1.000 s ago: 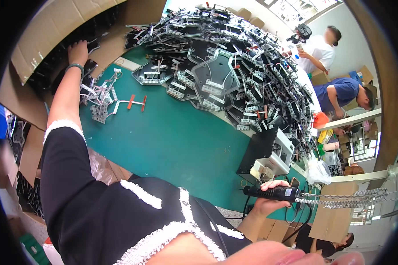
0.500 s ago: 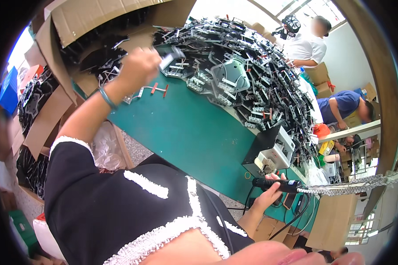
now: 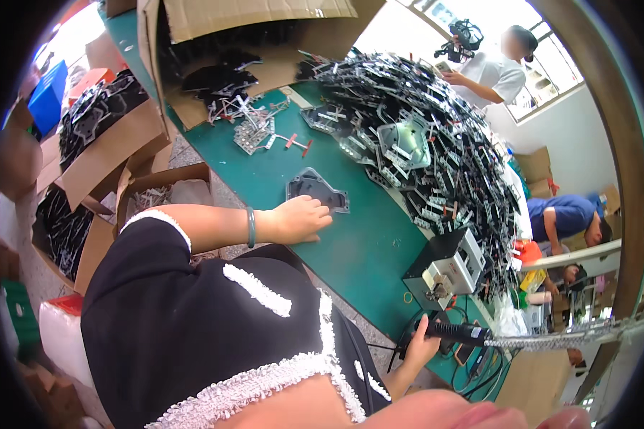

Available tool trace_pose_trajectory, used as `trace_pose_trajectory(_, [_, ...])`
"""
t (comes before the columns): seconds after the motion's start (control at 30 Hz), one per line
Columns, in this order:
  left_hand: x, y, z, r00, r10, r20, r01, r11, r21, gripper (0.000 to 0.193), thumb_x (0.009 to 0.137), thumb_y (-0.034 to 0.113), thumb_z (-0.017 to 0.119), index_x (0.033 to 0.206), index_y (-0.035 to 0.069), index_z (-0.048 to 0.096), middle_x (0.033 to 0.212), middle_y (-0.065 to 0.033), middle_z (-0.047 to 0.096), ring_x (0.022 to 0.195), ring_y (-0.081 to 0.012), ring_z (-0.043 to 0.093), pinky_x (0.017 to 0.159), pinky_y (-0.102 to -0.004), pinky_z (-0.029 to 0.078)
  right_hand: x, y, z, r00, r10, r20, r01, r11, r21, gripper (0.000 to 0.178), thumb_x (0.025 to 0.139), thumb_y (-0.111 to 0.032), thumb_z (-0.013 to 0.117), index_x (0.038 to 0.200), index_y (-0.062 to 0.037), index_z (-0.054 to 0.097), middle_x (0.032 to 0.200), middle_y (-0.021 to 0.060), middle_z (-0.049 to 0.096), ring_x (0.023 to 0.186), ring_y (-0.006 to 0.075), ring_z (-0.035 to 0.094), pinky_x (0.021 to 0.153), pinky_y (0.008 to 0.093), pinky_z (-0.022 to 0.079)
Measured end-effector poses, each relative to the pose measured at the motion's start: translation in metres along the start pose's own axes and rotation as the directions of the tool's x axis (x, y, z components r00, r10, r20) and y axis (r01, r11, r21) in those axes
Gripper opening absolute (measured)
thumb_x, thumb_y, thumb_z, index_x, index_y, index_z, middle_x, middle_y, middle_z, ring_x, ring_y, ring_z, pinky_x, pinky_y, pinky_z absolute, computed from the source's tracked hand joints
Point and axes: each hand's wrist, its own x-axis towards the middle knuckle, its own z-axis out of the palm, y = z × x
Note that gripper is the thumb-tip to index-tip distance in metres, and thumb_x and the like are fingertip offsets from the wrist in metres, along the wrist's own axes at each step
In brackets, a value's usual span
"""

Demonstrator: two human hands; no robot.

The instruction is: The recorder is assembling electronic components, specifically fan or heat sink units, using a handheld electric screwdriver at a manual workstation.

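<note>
The left hand touches a dark angular plate on the green worktop; whether it grips cannot be told. The right hand clasps a black handle.

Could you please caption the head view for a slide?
Left hand at a dark angular panel on a green tabletop; right hand holding a black cylindrical tool.

On the green table, a dark angular plate is overlapped at its near edge by the left hand; a black handle is gripped by the right hand; black-and-silver parts are heaped beyond
</note>
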Motion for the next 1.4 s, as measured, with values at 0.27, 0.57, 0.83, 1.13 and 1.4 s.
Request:
trace_pose_trajectory(0.27, [-0.006,-0.022,-0.015,0.988,-0.016,-0.153,-0.019,0.973,-0.229,0.021,0.082,0.029,0.067,0.092,0.012,0.06,0.09,-0.0049,0.056,0.087,-0.0242,0.056,0.076,-0.0366,0.043,-0.006,-0.001,-0.012,0.998,0.011,0.064,-0.009,0.999,-0.042,0.044,0.088,-0.036,0.068,0.098,0.0058,0.059,0.074,0.0091,0.062,0.046,0.013,0.053,0.04,0.0273,0.044])
trace_pose_trajectory(0.57, [-0.017,-0.043,-0.034,0.92,-0.228,-0.318,0.111,0.931,-0.347,0.01,0.08,0.016,0.068,0.088,0.012,0.063,0.089,-0.0041,0.058,0.088,-0.0249,0.057,0.079,-0.0378,0.044,0.005,0.016,-0.021,0.94,0.21,0.268,-0.006,0.796,-0.605,0.05,0.083,-0.05,0.064,0.089,-0.0005,0.072,0.076,0.0164,0.07,0.064,0.0326,0.066,0.066,0.0449,0.051])
trace_pose_trajectory(0.83, [-0.027,-0.04,0.007,0.823,-0.461,-0.332,0.207,0.788,-0.58,0.005,0.08,0.01,0.066,0.084,0.007,0.065,0.085,-0.0086,0.06,0.08,-0.0299,0.059,0.073,-0.0395,0.048,-0.022,-0.057,-0.01,0.692,0.121,0.712,-0.091,0.993,-0.081,0.031,0.089,-0.029,0.069,0.08,0.0005,0.065,0.062,0.0045,0.062,0.05,0.0085,0.055,0.047,0.0215,0.044])
trace_pose_trajectory(1.13, [-0.029,-0.038,0.013,0.827,-0.467,-0.313,0.23,0.79,-0.568,0.006,0.08,0.01,0.065,0.085,0.007,0.065,0.084,-0.008,0.059,0.084,-0.0278,0.058,0.074,-0.0387,0.047,-0.029,-0.044,0.044,0.696,0.021,0.718,-0.079,0.996,0.047,0.026,0.088,-0.023,0.07,0.077,-0.0015,0.059,0.058,-0.0001,0.056,0.048,0.0049,0.05,0.042,0.0199,0.039])
trace_pose_trajectory(1.4, [-0.028,-0.042,0.013,0.83,-0.496,-0.257,0.264,0.754,-0.602,0.006,0.08,0.01,0.066,0.085,0.006,0.065,0.084,-0.008,0.06,0.083,-0.0278,0.057,0.074,-0.0384,0.047,-0.026,-0.041,0.045,0.71,0.023,0.704,-0.075,0.996,0.043,0.029,0.084,-0.026,0.073,0.077,0.0007,0.063,0.058,0.0028,0.06,0.051,0.0065,0.052,0.049,0.0237,0.041])
